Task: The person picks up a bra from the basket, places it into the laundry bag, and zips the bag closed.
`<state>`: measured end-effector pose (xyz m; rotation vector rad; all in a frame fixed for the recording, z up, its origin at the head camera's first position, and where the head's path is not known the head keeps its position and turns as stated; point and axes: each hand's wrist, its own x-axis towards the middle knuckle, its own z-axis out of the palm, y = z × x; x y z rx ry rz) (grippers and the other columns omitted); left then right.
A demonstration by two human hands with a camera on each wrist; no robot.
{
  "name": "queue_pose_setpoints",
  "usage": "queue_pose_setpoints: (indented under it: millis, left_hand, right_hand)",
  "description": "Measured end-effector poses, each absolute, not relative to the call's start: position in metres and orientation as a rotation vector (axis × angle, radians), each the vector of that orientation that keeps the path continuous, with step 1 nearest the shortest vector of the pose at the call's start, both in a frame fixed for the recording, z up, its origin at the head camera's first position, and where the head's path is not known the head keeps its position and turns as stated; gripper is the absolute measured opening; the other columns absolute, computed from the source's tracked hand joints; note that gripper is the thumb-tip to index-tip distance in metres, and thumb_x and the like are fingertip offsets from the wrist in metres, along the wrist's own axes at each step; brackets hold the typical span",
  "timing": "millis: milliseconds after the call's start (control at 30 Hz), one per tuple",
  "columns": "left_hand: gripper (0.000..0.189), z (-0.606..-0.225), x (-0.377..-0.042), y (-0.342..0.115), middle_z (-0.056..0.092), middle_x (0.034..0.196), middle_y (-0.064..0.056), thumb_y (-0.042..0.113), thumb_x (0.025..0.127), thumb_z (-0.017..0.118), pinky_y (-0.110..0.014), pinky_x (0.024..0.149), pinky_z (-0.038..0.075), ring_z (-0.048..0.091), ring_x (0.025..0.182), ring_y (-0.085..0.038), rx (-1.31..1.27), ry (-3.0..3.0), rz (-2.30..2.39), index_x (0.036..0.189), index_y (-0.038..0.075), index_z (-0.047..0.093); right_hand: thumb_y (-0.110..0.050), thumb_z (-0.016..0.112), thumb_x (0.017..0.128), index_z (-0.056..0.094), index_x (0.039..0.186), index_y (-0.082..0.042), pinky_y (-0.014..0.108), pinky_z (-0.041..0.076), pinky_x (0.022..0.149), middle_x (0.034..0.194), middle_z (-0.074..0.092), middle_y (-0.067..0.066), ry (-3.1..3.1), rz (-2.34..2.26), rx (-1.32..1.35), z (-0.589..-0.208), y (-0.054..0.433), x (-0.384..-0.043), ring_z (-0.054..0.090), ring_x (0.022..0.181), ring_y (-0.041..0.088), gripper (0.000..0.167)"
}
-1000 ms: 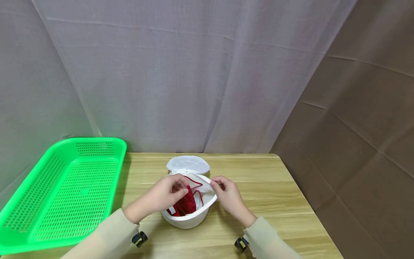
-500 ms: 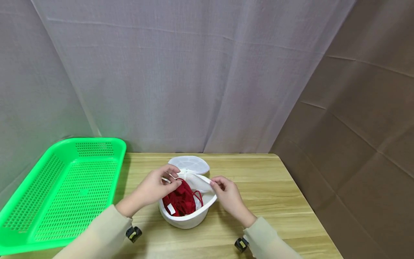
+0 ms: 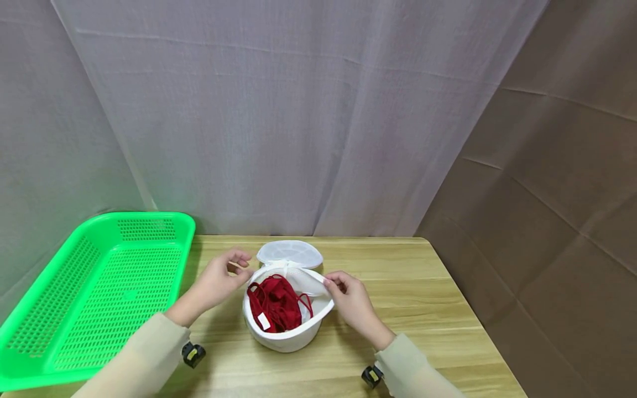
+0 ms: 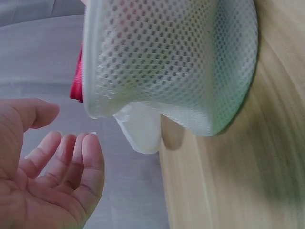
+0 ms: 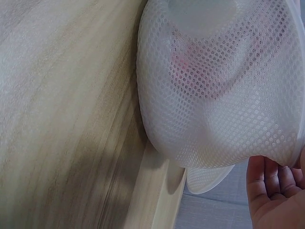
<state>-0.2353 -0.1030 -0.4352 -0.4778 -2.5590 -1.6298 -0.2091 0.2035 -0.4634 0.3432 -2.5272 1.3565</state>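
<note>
A white mesh laundry bag [image 3: 286, 344] stands on the table, its round flap [image 3: 290, 252] folded back at the far side. Inside lies a crumpled red garment [image 3: 278, 304] with thin straps and a white tag. My right hand [image 3: 354, 304] pinches the bag's right rim between thumb and fingers; the right wrist view shows its fingers [image 5: 271, 179] at the mesh edge. Just left of the bag's far-left rim, my left hand [image 3: 216, 282] is held in the air with loosely bent fingers and nothing in them. A bit of red pokes past the rim in the left wrist view.
To the left sits a large green plastic basket [image 3: 119, 276] with perforated sides. The wooden table [image 3: 408, 309] ends at a grey curtain [image 3: 249, 138] behind, and a brown cloth wall [image 3: 557, 221] rises on the right.
My left hand has let go of the red garment and drawn back leftward out of the bag. The garment now lies lower and further left inside. My right hand stays on the rim.
</note>
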Motion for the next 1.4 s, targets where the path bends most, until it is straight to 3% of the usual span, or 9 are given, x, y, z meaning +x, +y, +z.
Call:
queue_pose_setpoints:
  millis: [267, 667, 900, 1100, 1400]
  left_hand:
    - [0.023, -0.446, -0.237, -0.104, 0.063, 0.093, -0.009, 0.004, 0.086, 0.069, -0.030, 0.069, 0.053, 0.063, 0.080, -0.021, -0.443, -2.631, -1.623, 0.106, 0.000, 0.061]
    - [0.023, -0.448, -0.232, -0.098, 0.064, 0.078, -0.009, -0.001, 0.086, 0.063, -0.031, 0.056, 0.054, 0.062, 0.063, -0.020, -0.408, -2.695, -1.769, 0.108, -0.007, 0.058]
    - [0.022, -0.441, -0.229, -0.099, 0.058, 0.075, -0.005, -0.003, 0.086, 0.059, -0.028, 0.056, 0.052, 0.058, 0.065, -0.018, -0.459, -2.649, -1.606, 0.108, -0.003, 0.061]
    - [0.022, -0.425, -0.222, -0.105, 0.057, 0.076, -0.008, -0.006, 0.086, 0.056, -0.032, 0.055, 0.056, 0.059, 0.067, -0.020, -0.447, -2.546, -1.651, 0.106, -0.001, 0.062]
    - [0.020, -0.414, -0.208, -0.119, 0.058, 0.077, -0.008, -0.003, 0.087, 0.059, -0.029, 0.055, 0.055, 0.060, 0.067, -0.020, -0.456, -2.554, -1.611, 0.107, -0.001, 0.061]
  right_hand:
    - [-0.012, 0.065, 0.093, 0.071, 0.096, -0.009, 0.025, 0.050, 0.059, 0.077, 0.064, 0.001, -2.554, 1.382, 0.296, -0.463, 0.204, -0.210, 0.057, 0.069, 0.014, 0.007]
    - [-0.010, 0.065, 0.093, 0.071, 0.094, -0.009, 0.025, 0.049, 0.059, 0.076, 0.064, 0.002, -2.517, 1.429, 0.307, -0.464, 0.202, -0.208, 0.057, 0.069, 0.014, 0.006]
    - [-0.014, 0.065, 0.093, 0.071, 0.097, -0.008, 0.024, 0.049, 0.059, 0.077, 0.063, 0.001, -2.515, 1.442, 0.289, -0.463, 0.203, -0.210, 0.056, 0.070, 0.015, 0.009]
    - [-0.010, 0.065, 0.093, 0.071, 0.097, -0.007, 0.024, 0.049, 0.059, 0.078, 0.065, 0.005, -2.465, 1.454, 0.265, -0.454, 0.206, -0.213, 0.057, 0.069, 0.015, 0.008]
    - [-0.015, 0.066, 0.093, 0.072, 0.097, -0.009, 0.024, 0.048, 0.059, 0.079, 0.065, 0.002, -2.442, 1.451, 0.256, -0.446, 0.205, -0.218, 0.056, 0.069, 0.015, 0.010]
